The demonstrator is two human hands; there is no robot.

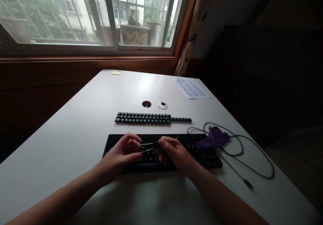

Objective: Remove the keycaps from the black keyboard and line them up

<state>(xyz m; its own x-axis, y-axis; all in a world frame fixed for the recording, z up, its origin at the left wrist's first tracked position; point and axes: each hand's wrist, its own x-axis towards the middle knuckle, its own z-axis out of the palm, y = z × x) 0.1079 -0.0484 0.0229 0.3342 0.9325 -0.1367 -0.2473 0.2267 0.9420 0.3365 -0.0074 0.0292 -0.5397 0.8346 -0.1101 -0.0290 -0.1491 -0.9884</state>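
A black keyboard (196,151) lies across the table in front of me, with both hands just above it. My right hand (170,149) pinches the dark handle of a wire keycap puller (147,145). Its two thin metal wires point left. At the wire ends is my left hand (127,149), its fingers curled and thumb touching a wire. A small dark piece shows between the wires, too dim to name surely. Behind the keyboard, rows of loose black keycaps (143,118) stand lined up, with a thinner row running on to the right.
A purple cloth (215,137) lies on the keyboard's right end, beside a looping black cable (264,175) and a small brush-like stick (236,171). Farther back are a printed sheet (193,88), a yellow note (116,72), a table hole (146,104) and its round cover (163,105).
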